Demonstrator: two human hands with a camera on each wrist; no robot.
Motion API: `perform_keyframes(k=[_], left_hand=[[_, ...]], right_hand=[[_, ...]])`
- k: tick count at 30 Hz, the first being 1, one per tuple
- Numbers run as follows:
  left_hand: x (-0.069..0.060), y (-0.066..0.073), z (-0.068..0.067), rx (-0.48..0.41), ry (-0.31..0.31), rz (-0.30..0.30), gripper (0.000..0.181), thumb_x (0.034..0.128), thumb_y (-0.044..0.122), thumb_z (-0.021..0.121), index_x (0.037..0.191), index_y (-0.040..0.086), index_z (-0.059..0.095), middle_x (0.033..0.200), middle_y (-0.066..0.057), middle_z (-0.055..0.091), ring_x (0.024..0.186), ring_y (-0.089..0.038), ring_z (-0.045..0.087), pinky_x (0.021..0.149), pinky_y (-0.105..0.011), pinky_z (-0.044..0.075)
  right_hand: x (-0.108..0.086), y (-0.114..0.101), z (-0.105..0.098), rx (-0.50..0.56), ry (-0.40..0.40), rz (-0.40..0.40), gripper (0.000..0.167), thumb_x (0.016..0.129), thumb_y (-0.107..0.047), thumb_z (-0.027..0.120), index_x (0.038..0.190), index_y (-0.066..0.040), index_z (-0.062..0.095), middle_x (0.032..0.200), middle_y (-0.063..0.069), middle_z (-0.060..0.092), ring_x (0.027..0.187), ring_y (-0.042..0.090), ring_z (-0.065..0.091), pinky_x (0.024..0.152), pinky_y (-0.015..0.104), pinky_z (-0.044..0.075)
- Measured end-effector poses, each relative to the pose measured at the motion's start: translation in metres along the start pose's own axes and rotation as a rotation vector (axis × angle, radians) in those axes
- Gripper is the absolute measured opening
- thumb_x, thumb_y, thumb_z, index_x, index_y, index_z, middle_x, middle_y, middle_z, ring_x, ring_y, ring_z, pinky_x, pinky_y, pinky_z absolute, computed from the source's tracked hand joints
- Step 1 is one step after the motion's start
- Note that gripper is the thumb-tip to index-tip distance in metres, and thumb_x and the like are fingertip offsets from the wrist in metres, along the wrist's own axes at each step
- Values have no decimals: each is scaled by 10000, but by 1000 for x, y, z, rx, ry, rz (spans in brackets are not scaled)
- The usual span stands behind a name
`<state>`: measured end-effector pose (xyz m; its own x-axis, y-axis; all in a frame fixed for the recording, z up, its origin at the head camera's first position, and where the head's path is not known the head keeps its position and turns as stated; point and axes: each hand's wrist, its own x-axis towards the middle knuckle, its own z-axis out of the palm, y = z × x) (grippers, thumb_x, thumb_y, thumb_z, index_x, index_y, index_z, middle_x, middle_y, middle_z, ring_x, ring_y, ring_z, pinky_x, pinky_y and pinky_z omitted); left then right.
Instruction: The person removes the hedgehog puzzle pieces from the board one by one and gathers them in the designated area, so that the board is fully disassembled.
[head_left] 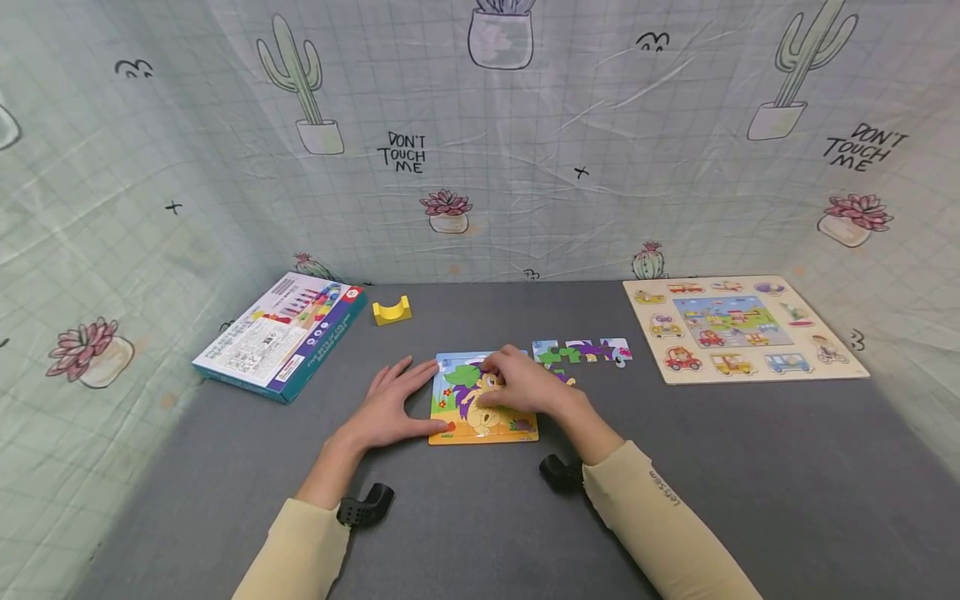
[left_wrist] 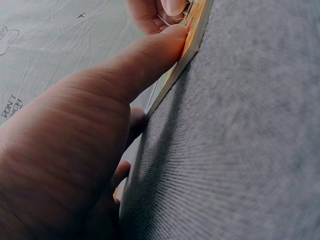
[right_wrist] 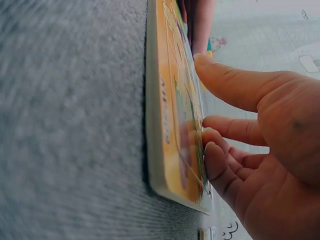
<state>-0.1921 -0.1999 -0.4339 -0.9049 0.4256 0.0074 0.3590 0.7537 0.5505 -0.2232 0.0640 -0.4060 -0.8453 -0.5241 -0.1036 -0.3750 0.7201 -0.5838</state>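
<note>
A jigsaw puzzle in a tray (head_left: 483,439) lies flat in the middle, showing a yellow-and-purple cartoon hedgehog with a green leaf. My left hand (head_left: 386,410) is spread at its left side: the thumb rests on the lower left corner and the fingertips touch the upper left edge. Over the picture's upper middle, my right hand (head_left: 525,383) presses thumb and fingertips on the surface. The right wrist view shows that thumb apart from the bent fingers (right_wrist: 220,167), with no piece visible between them. Loose puzzle pieces (head_left: 566,354) lie past the tray's right edge, partly hidden by the right hand.
A teal-edged box (head_left: 281,333) lies at the back left, with a yellow arched block (head_left: 392,312) beside it. A wooden vehicle puzzle board (head_left: 652,333) lies at the back right. Patterned cloth (head_left: 525,167) hangs behind the dark grey table (head_left: 465,533).
</note>
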Motion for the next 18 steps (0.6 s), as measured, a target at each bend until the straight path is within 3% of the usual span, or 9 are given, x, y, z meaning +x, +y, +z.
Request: perform_keyframes(k=[5, 18], left_hand=[[0, -1, 0, 1, -1, -7, 957, 792, 601, 781, 1564, 173, 411, 1600, -53, 373, 1506, -374, 135, 1160, -649, 61], [1, -2, 1, 7, 2, 8, 956, 793, 603, 779, 1561, 163, 416, 1600, -53, 372, 1503, -381, 145, 1159, -649, 67]], right_hand=[[0, -3, 1, -15, -5, 27, 577, 882, -362, 804, 1314, -29, 618, 1236, 110, 534, 981, 196, 541, 919, 384, 495], [0, -4, 7, -18, 30, 36, 578, 848, -372, 835, 1268, -47, 606, 1181, 81, 522, 973, 204, 542, 942, 380, 492]])
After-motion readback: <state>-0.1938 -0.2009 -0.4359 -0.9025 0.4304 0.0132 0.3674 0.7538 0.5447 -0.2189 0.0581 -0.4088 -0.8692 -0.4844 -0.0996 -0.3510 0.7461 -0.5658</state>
